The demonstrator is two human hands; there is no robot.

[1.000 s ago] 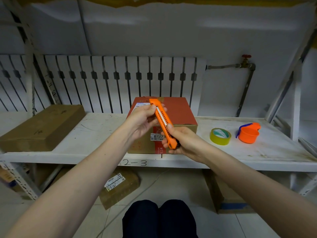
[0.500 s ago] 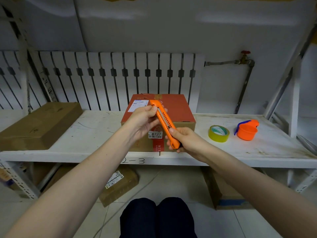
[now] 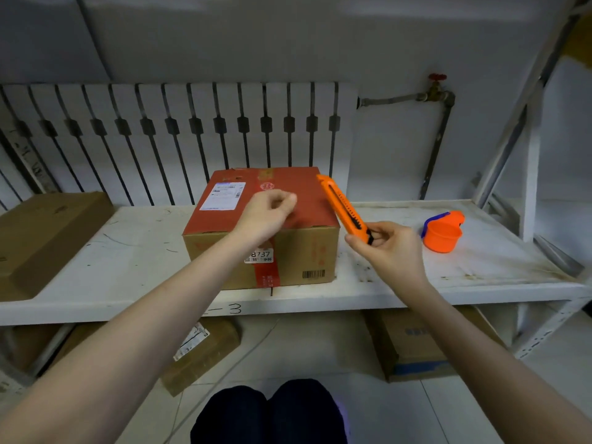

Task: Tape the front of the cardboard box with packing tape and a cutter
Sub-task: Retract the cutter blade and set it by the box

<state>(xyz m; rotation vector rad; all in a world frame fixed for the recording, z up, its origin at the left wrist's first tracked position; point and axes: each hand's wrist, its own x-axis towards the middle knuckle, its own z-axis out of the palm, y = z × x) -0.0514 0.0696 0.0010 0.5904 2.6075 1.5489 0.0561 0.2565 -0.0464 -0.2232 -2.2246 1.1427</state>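
- Here the right hand [image 3: 389, 251] grips the long orange plastic utility cutter [image 3: 344, 209] by its lower end, fingers [image 3: 381, 233] wrapped round the handle, so the tip angles up and away over the right edge of the box; no blade can be made out.
- The left hand [image 3: 267, 214] hovers above the box top, fingers loosely curled and holding nothing that shows; whether it touches the lid is unclear.
- The red-topped brown cardboard box [image 3: 298, 251] sits on the white metal shelf [image 3: 128, 270], its front face turned toward the person, probably so the seam can be reached. A red strip with a white number label runs down that front.
- An orange plastic tape dispenser [image 3: 443, 232] stands on the shelf to the right, near the right hand, within easy reach.
- No roll of tape is visible; it may be hidden behind the right hand.
- Judging by this, taping has not begun, with the cutter simply kept ready.
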